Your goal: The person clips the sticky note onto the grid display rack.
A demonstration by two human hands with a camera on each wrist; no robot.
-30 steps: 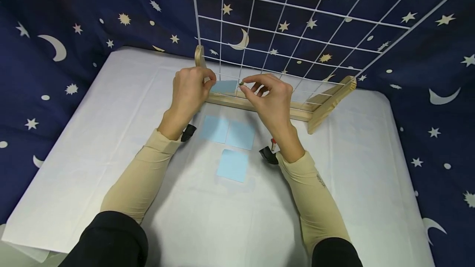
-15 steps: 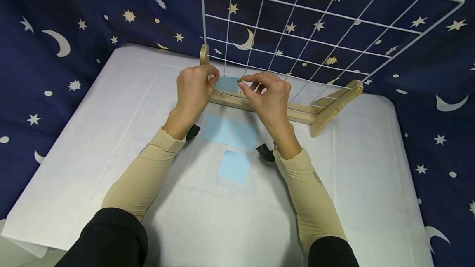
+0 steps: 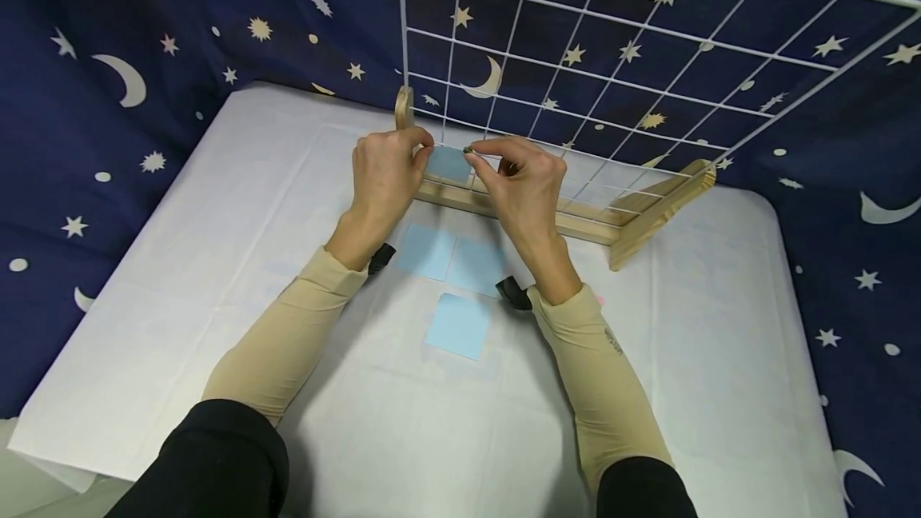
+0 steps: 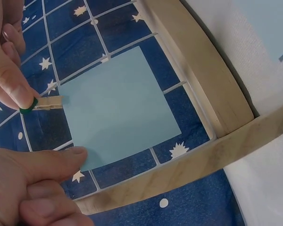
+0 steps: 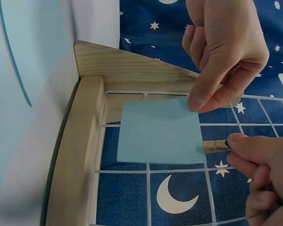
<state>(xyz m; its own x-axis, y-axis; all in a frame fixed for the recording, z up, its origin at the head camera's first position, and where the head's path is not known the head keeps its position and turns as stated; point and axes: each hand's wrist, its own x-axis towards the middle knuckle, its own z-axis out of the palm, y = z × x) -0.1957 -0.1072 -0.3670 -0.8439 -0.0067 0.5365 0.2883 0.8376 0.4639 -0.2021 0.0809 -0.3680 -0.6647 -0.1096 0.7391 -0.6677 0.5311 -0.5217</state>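
Observation:
A light blue paper square (image 4: pixel 120 110) lies flat against the white wire grid (image 5: pixel 148 193), low at the end near one wooden foot. My left hand (image 3: pixel 388 170) pinches it at one corner, the thumb on its face in the left wrist view. My right hand (image 3: pixel 528 186) pinches a small wooden clothespin (image 5: pixel 214 146) by its green-capped end between thumb and forefinger. The clothespin's tip meets the paper's side edge in both wrist views; whether it clamps paper and wire together I cannot tell.
Wooden feet (image 3: pixel 662 214) and a wooden base bar (image 3: pixel 586 226) hold the grid upright. Three more blue paper squares (image 3: pixel 458 326) lie on the white-covered table (image 3: pixel 360 430) before it. A small pink bit (image 3: pixel 600 300) shows beside the right sleeve. Star-patterned cloth (image 3: pixel 180 46) hangs behind.
My right hand has moved slightly left relative to the grid, bringing the clothespin to the paper's edge. The left hand keeps its hold on the corner. The head view has shifted a little.

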